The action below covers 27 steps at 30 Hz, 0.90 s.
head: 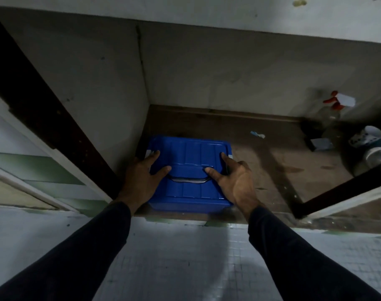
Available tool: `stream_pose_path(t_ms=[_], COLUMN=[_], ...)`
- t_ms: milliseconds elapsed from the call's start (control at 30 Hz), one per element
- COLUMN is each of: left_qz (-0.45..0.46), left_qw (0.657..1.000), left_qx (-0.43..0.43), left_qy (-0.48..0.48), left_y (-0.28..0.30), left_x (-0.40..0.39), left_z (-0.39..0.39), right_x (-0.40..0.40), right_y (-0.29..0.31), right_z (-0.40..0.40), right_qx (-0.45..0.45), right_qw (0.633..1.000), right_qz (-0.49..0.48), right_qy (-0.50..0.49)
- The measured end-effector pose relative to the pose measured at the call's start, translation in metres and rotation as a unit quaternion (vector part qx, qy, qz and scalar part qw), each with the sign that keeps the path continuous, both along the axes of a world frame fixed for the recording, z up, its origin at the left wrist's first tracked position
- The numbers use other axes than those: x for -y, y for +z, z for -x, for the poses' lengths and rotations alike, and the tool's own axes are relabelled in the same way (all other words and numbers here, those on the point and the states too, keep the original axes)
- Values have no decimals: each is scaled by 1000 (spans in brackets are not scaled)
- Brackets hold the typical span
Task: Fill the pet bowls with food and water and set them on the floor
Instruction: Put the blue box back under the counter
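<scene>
Presently noted: blue plastic box (189, 170) with ribbed lid, seated on cupboard floor (261, 161) at near left corner, hard against left inner wall (94, 88). Grey carrying handle (186, 180) lying flat in lid recess, untouched.

Left hand (141, 177) laid on left part of lid; fingers (153, 155) straight and spread, reaching to far left edge, thumb stretched toward middle recess. Nothing gripped; contact by flat palm and fingertips only.

Right hand (237, 181) laid on right part of lid; forefinger extended to far right edge, thumb pointing inward to end of handle. Remaining fingers curled over right rim; whether clasping box side could not be told. Both arms in dark sleeves (94, 253), extended from near edge.

No pet bowls identified with certainty. Box contents not visible, lid closed.

Other items recorded at far right of cupboard: spray bottle (335, 105) with red trigger, blurred; white and blue round container (367, 135); shiny metal vessel (376, 157), partly cut off by frame; small pale scrap (258, 134) lying on cupboard floor, well apart from box. Cupboard door (337, 192) standing open at right. Pale tiled room floor (185, 257) at near side.
</scene>
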<state>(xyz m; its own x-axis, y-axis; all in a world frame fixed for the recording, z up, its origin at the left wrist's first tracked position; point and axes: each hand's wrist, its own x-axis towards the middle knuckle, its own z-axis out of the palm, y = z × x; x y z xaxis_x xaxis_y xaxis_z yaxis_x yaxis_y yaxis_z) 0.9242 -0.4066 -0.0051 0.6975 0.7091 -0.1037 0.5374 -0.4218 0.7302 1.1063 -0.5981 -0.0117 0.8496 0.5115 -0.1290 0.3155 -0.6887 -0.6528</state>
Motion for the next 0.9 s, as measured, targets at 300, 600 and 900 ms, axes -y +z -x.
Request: stream_pose_path(t_ms=[300, 600, 900], left_qz=[-18, -15, -35], left_qw=[999, 999, 996], left_qx=[-40, -33, -78], left_qy=[5, 5, 2], left_y=[-5, -8, -9], left_x=[-22, -26, -16], left_z=[-26, -32, -30], right_x=[-24, -26, -25], right_y=[-7, -3, 2], right_z=[-25, -25, -18], right_qx=[-24, -6, -16], right_qw=[1000, 999, 997], right_qz=[-7, 27, 54], right_qy=[3, 28, 53])
